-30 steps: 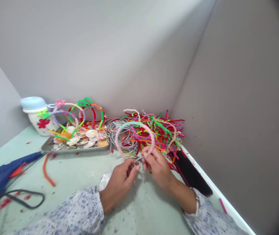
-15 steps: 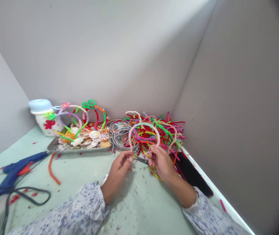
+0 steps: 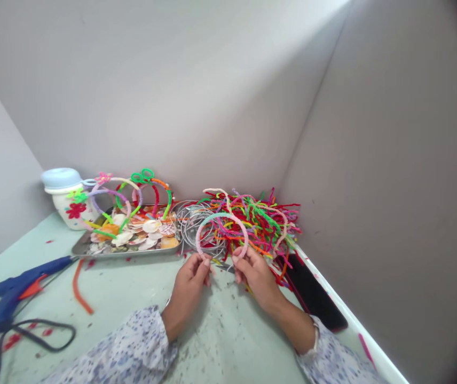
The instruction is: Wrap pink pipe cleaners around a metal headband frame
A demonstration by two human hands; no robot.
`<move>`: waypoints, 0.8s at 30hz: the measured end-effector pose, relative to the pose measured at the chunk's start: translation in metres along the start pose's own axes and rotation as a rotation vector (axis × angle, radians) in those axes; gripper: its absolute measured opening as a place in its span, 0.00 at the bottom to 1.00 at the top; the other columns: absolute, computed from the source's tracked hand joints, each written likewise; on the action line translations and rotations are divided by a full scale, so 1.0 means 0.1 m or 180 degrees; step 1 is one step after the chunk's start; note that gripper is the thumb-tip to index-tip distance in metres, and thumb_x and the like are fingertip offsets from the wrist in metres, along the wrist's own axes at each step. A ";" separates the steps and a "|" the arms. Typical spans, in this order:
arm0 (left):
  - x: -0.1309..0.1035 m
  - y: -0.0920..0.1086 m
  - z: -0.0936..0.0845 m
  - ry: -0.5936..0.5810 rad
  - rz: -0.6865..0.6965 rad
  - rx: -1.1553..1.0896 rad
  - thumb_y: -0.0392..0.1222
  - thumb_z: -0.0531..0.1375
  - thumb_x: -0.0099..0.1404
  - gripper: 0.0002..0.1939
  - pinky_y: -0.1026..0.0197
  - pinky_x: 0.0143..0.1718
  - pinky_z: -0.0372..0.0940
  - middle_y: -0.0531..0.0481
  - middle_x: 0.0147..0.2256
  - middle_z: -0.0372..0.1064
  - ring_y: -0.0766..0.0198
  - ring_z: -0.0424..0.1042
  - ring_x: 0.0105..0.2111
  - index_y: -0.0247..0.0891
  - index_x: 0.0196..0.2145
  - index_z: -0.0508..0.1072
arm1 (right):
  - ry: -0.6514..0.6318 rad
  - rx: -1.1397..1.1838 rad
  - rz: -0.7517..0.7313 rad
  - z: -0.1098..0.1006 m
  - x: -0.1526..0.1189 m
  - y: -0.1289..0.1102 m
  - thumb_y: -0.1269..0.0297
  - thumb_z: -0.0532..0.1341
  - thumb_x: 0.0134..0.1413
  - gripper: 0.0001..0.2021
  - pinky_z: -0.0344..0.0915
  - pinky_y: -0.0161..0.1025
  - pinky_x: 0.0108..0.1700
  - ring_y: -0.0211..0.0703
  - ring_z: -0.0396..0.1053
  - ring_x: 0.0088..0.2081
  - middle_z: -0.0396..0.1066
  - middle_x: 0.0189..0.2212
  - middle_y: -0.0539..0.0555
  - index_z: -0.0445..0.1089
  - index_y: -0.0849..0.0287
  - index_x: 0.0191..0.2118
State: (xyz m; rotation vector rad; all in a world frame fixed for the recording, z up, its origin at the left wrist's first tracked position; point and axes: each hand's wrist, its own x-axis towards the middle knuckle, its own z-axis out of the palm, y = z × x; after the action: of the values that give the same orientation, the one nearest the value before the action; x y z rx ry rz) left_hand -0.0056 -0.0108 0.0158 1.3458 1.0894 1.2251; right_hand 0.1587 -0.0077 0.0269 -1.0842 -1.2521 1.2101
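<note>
A headband [image 3: 221, 216] wrapped in pink and pale blue pipe cleaner arches upright between my hands. My left hand [image 3: 191, 280] is closed on its left end, thumb and fingers pinching the tip. Around the right end my right hand [image 3: 255, 274] is closed too, with a short pale strand showing near its fingers. Scissors [image 3: 225, 267] lie on the table between and behind the hands, partly hidden. Just behind the headband are a coil of silver wire [image 3: 190, 226] and a heap of colourful pipe cleaners [image 3: 270, 218].
A metal tray [image 3: 126, 255] of shells holds several decorated headbands [image 3: 154, 186]. Beside it stands a white jar [image 3: 63, 201] with a blue lid. A blue glue gun [image 3: 10, 298] with its cord lies left, near an orange pipe cleaner [image 3: 77, 288]. A black phone-like slab [image 3: 314, 293] lies right.
The headband has come lower and slightly left with both hands. My right hand's fingers have shifted around its right end. The whole view has also moved a little.
</note>
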 end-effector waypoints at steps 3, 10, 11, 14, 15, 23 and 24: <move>0.00 0.00 -0.01 0.0092 0.0011 0.0000 0.49 0.53 0.64 0.12 0.67 0.23 0.54 0.55 0.23 0.64 0.69 0.60 0.21 0.37 0.34 0.66 | -0.0027 -0.0034 0.0069 0.02 -0.01 -0.02 0.61 0.59 0.52 0.08 0.50 0.30 0.18 0.32 0.56 0.16 0.61 0.16 0.43 0.62 0.58 0.35; 0.01 0.01 -0.01 0.0160 -0.0035 -0.0062 0.48 0.53 0.64 0.12 0.67 0.24 0.55 0.54 0.23 0.64 0.69 0.60 0.22 0.37 0.34 0.67 | -0.0119 0.0099 0.0149 0.01 0.00 0.04 0.56 0.57 0.54 0.11 0.51 0.29 0.17 0.32 0.59 0.16 0.64 0.18 0.45 0.64 0.59 0.36; 0.01 0.02 -0.02 0.0161 -0.0037 -0.0104 0.49 0.54 0.64 0.12 0.67 0.24 0.55 0.54 0.24 0.64 0.69 0.60 0.22 0.37 0.34 0.67 | -0.0138 0.0227 0.0143 0.00 0.01 0.05 0.55 0.57 0.54 0.11 0.52 0.29 0.17 0.32 0.61 0.17 0.65 0.20 0.46 0.64 0.59 0.35; 0.02 0.05 -0.03 0.0199 -0.0015 -0.0242 0.49 0.54 0.63 0.12 0.68 0.24 0.55 0.54 0.24 0.64 0.69 0.60 0.22 0.36 0.33 0.67 | -0.0244 0.0543 0.0162 -0.03 0.02 0.07 0.56 0.57 0.54 0.11 0.53 0.28 0.17 0.31 0.64 0.18 0.68 0.26 0.48 0.63 0.59 0.33; 0.03 0.05 -0.04 0.0236 -0.0017 -0.0286 0.49 0.54 0.63 0.12 0.68 0.23 0.54 0.54 0.23 0.64 0.69 0.60 0.22 0.36 0.33 0.68 | -0.0283 0.0567 0.0175 -0.04 0.02 0.06 0.56 0.57 0.54 0.11 0.53 0.28 0.17 0.30 0.64 0.18 0.68 0.26 0.48 0.63 0.59 0.32; 0.07 -0.02 -0.08 0.0403 -0.0113 -0.0547 0.49 0.56 0.61 0.13 0.69 0.22 0.54 0.55 0.20 0.62 0.71 0.59 0.20 0.36 0.30 0.68 | -0.0078 -0.0467 0.0172 -0.18 0.09 -0.26 0.53 0.55 0.55 0.14 0.52 0.30 0.18 0.33 0.60 0.16 0.66 0.17 0.46 0.66 0.59 0.32; 0.07 -0.03 -0.08 0.0403 -0.0114 -0.0569 0.49 0.56 0.61 0.12 0.69 0.22 0.54 0.55 0.21 0.63 0.71 0.59 0.20 0.36 0.30 0.68 | 0.0159 -0.0587 0.0066 -0.24 0.12 -0.32 0.52 0.54 0.55 0.14 0.53 0.30 0.18 0.34 0.60 0.16 0.66 0.16 0.46 0.66 0.58 0.34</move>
State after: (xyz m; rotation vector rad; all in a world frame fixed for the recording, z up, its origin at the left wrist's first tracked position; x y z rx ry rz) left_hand -0.0126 -0.0027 0.0136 1.1214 1.0598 1.3625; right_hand 0.1836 0.0030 0.0582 -1.2565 -1.3367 1.0921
